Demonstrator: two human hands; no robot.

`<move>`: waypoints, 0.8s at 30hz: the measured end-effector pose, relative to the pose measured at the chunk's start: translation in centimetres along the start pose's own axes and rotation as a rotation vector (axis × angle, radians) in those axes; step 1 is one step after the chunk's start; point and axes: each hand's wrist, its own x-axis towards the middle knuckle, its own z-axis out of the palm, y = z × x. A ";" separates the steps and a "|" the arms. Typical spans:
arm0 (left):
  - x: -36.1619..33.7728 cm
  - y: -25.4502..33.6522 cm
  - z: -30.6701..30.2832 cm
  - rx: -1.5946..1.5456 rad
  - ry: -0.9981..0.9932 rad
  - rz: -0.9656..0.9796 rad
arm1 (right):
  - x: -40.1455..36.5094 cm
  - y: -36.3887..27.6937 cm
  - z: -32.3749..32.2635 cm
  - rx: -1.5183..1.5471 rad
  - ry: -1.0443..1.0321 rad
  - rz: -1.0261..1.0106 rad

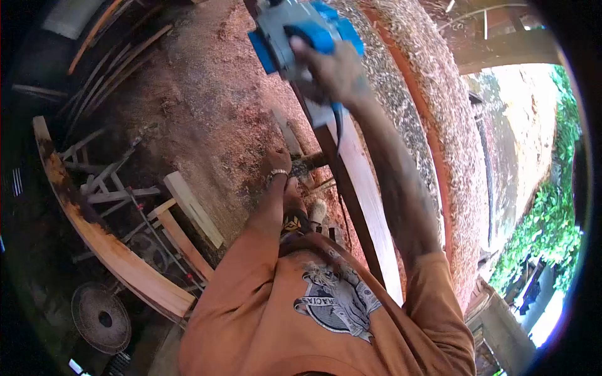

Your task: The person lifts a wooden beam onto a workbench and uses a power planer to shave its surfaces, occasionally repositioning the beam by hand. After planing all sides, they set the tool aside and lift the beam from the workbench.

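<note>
My right hand (pixel 335 72) is wrapped round the handle of a blue and grey electric hand planer (pixel 285 31) near the top of the view. The planer rests on a long wooden beam (pixel 360 182), which has a pale top face and a dark side. From the back of the planer hangs a short dark cord (pixel 340 128). My left hand (pixel 276 160), with a light bracelet at the wrist, hangs low beside my legs, apart from the planer. Its fingers are too small and dark to make out.
Reddish wood shavings (pixel 213 81) cover the floor, with a thick heap (pixel 461 156) beyond the beam. At left stand a long curved plank (pixel 119 250), shorter boards (pixel 194 210) and wooden frames. A round fan (pixel 100 318) is at lower left. My shoe (pixel 318 212) shows beside the beam.
</note>
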 end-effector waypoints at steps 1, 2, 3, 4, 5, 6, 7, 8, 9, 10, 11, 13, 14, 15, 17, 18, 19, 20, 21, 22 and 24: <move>0.0 0.5 0.0 -0.039 0.062 -0.015 | -3.9 -0.4 -0.5 0.038 0.047 0.005; 0.8 0.2 -1.6 -0.051 -0.118 0.126 | -7.7 -0.8 -0.9 0.077 0.095 0.008; 0.4 1.0 -2.4 0.052 -0.054 0.081 | -13.0 -1.3 -1.6 0.089 0.112 0.159; -0.1 2.1 -2.9 0.156 0.010 0.036 | -17.9 -2.8 -3.1 0.235 0.030 0.337; -0.4 2.6 -2.9 0.264 0.072 -0.010 | -22.9 -4.4 -4.7 0.363 -0.034 0.526; 0.3 1.3 -1.9 0.210 0.009 0.037 | -27.8 -4.1 -5.5 0.242 -0.052 0.495; 1.5 0.2 -0.8 0.178 -0.028 0.064 | -32.5 -4.5 -6.6 0.299 -0.087 0.596; 3.1 -1.7 1.4 0.146 -0.066 0.091 | -37.6 -4.4 -7.1 0.338 -0.063 0.648; 3.1 -2.0 2.1 0.139 -0.077 0.089 | -42.8 -4.1 -7.5 0.376 -0.040 0.702; 3.2 -2.5 3.0 0.132 -0.088 0.088 | -47.8 -3.6 -8.1 0.343 -0.069 0.740; 3.2 -2.3 2.7 0.127 -0.090 0.077 | -52.1 -3.3 -8.6 0.315 -0.103 0.774; 2.1 0.2 -0.8 0.146 -0.087 0.055 | -56.3 -3.5 -9.4 0.374 -0.026 0.758; 0.6 2.3 -3.5 0.172 -0.089 0.042 | -57.1 -3.6 -9.8 0.381 -0.003 0.765; -0.3 3.3 -4.7 0.195 -0.090 0.032 | -56.5 -4.1 -10.2 0.344 -0.006 0.803; 1.6 -0.2 0.1 0.126 -0.017 0.075 | -53.8 -4.3 -10.2 0.302 -0.004 0.830; 1.2 0.1 0.4 0.124 0.067 0.078 | -52.6 -3.5 -10.1 0.328 -0.036 0.799; 1.0 0.4 0.6 0.122 0.153 0.081 | -51.2 -2.5 -10.0 0.356 -0.069 0.764; 0.9 0.5 0.6 0.112 0.151 0.085 | -48.8 -1.9 -9.4 0.376 -0.052 0.723; 0.7 0.5 0.6 0.101 0.147 0.092 | -45.8 -1.8 -8.6 0.396 -0.033 0.682; 1.0 0.3 1.0 0.086 0.145 0.101 | -42.2 -2.1 -8.1 0.402 -0.033 0.718; 1.5 -0.4 1.6 0.097 0.007 0.148 | -34.9 -2.6 -7.3 0.359 -0.033 0.712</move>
